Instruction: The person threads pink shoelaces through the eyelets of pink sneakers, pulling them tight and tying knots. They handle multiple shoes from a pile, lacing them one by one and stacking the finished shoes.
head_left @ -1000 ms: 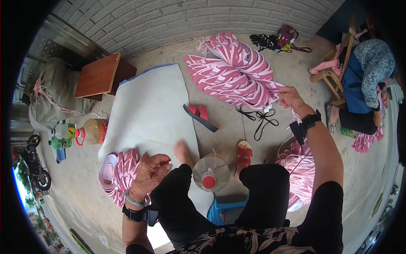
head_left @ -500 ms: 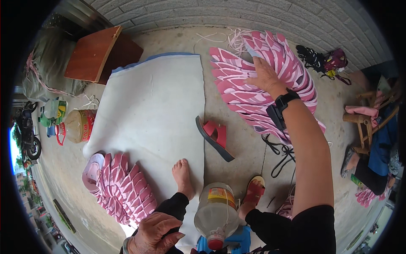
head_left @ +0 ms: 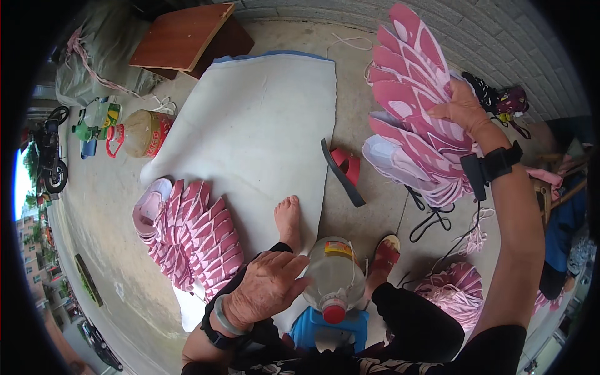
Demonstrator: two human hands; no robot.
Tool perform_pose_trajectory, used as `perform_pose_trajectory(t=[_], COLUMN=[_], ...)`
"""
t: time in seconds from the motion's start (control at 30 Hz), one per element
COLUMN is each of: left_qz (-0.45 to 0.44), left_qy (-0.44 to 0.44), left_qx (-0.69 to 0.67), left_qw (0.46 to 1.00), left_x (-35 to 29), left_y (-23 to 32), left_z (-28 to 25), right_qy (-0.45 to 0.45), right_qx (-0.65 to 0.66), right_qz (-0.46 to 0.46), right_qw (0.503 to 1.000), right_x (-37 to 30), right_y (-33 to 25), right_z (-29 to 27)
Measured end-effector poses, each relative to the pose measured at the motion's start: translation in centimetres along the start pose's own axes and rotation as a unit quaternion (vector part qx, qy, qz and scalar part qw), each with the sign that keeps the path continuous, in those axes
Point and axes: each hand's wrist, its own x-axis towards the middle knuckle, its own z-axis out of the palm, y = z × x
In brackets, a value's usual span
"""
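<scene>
At the right, my right hand (head_left: 464, 107) grips a fanned stack of pink-and-white shoe uppers (head_left: 409, 72), its thumb and fingers closed on their edges. The stack is tilted up, and pale lilac linings show at its near end. My left hand (head_left: 265, 289) hovers over my lap beside a clear plastic jug (head_left: 336, 275) with a red cap. Its fingers are loosely bent, with a gap at the thumb and nothing seen in them. A second curved stack of pink shoe uppers (head_left: 190, 234) lies at the left, partly on a white sheet (head_left: 262, 131).
One red sandal (head_left: 345, 169) lies tipped beside the sheet. Under the jug is a blue stool (head_left: 325, 328). A tied pink bundle (head_left: 453, 290) and black laces (head_left: 431, 219) lie at the right. Far left are a brown wooden box (head_left: 181, 37) and a large bottle (head_left: 144, 133).
My right hand has taken hold of the right-hand stack and raised it, tilting and fanning it. My left hand has moved up and right toward the jug. The view has shifted.
</scene>
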Motion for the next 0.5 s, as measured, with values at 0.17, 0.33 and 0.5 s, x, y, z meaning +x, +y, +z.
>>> perform_pose_trajectory(t=[0.17,0.33,0.5], left_qz=[0.025,-0.003,-0.139], left_qy=[0.024,0.023,0.059], left_qx=[-0.043,-0.117,-0.169], left_qw=[0.998,0.993,0.974], left_x=[-3.2,-8.2,-6.9], left_y=[2.9,2.4,-4.3], left_z=[1.0,0.1,-1.2], right_qy=[-0.131,-0.211,-0.242], right_qx=[0.023,-0.234,-0.249], right_qz=[-0.077,-0.256,-0.316], right_qw=[0.988,0.914,0.883], right_x=[-9.1,-13.3,-13.1], right_y=[-7.0,-13.2,-8.1], right_z=[-2.1,8.9,25.8])
